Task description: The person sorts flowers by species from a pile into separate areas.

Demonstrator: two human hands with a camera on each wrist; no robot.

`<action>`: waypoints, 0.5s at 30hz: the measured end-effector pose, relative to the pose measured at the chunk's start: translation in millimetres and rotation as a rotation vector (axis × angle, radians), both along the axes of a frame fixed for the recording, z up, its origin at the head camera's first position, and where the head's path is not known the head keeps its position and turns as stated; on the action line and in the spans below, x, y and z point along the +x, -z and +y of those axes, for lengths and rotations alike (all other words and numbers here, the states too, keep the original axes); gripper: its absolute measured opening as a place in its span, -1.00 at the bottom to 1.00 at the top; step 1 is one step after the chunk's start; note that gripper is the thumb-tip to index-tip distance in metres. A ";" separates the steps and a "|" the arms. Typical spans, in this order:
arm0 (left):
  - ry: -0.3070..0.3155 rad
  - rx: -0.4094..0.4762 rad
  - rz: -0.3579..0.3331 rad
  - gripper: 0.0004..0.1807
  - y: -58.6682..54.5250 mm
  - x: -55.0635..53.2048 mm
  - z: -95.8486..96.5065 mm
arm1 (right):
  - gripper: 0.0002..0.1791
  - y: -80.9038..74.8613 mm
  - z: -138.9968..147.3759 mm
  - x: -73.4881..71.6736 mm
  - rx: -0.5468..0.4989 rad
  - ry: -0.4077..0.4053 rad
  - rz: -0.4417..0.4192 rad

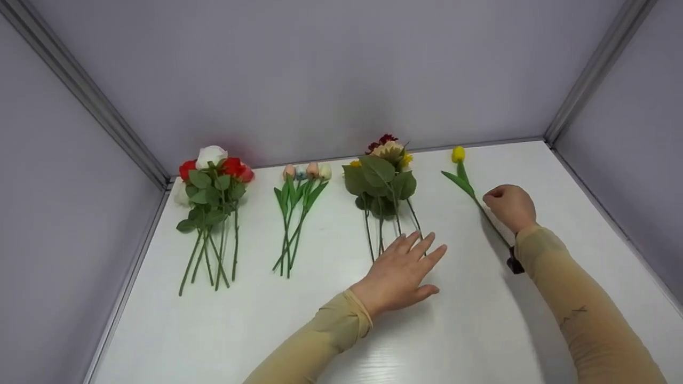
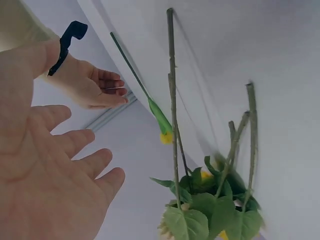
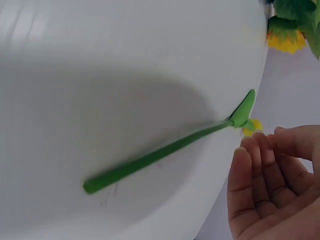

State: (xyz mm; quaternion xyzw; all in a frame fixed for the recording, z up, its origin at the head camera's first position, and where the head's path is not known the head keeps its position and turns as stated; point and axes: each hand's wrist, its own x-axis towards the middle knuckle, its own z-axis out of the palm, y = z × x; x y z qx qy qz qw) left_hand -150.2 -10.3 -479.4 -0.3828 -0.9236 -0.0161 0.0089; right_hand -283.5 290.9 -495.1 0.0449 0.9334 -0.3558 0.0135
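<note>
A single yellow tulip (image 1: pixel 458 154) lies on the table at the right, its green stem slanting toward the front. My right hand (image 1: pixel 511 205) hovers just beside that stem. In the right wrist view its fingers (image 3: pixel 242 167) are loosely curled with nothing between them, and the tulip stem (image 3: pixel 160 151) lies apart from them. My left hand (image 1: pixel 403 273) is spread palm down over the lower stems of a mixed bunch (image 1: pixel 378 178) with large green leaves and yellow, cream and dark red blooms. The left wrist view shows its fingers (image 2: pixel 95 162) apart and holding nothing.
Red and white roses (image 1: pixel 212 170) lie in a bunch at the far left of the white table (image 1: pixel 224 330). Between them and the mixed bunch lie several pale tulips (image 1: pixel 301 184). Grey walls (image 1: pixel 320 69) enclose the back and both sides.
</note>
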 end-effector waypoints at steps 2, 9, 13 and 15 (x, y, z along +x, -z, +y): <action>0.009 -0.026 0.009 -0.14 1.5 0.8 9.9 | -0.62 2.0 6.1 -0.5 0.030 -0.014 -0.016; 0.073 -0.080 0.034 -0.14 13.2 9.2 37.9 | -0.62 8.9 7.4 -6.7 0.090 -0.058 -0.119; 0.096 -0.092 0.026 -0.14 19.2 13.8 45.1 | -0.64 11.2 1.1 -13.6 0.122 -0.064 -0.111; 0.103 -0.104 0.027 -0.13 21.2 15.0 46.4 | -0.64 13.0 -1.1 -16.8 0.145 -0.063 -0.102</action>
